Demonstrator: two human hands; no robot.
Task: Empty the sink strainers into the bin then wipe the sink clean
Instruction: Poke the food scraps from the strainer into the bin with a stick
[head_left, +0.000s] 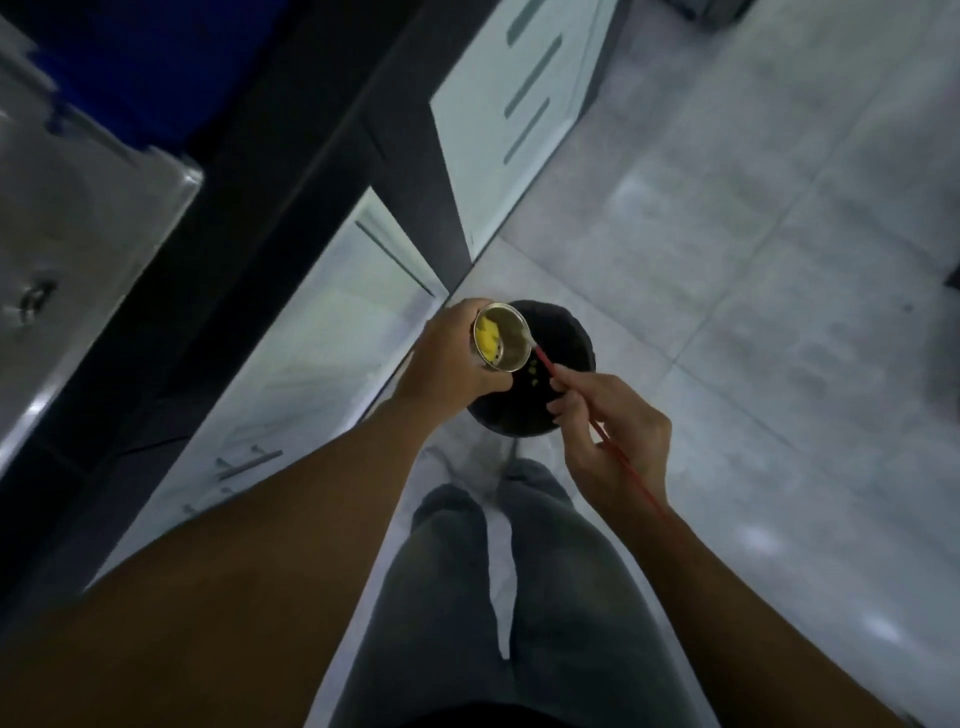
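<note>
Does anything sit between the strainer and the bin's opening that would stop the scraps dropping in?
Nothing visible does. The left hand holds the strainer tilted over the open black bin; the red stick in the right hand reaches the strainer's rim, covering almost none of the opening. Yellow scraps sit in the strainer.

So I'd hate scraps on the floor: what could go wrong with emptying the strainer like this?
The strainer is held over the bin at its side nearest the cabinets, not its middle, so yellow scraps pried loose by the red stick could flick past the rim onto the floor. The left hand grips the strainer from one side only; a hard poke from the right hand might knock it into the bin.
</note>
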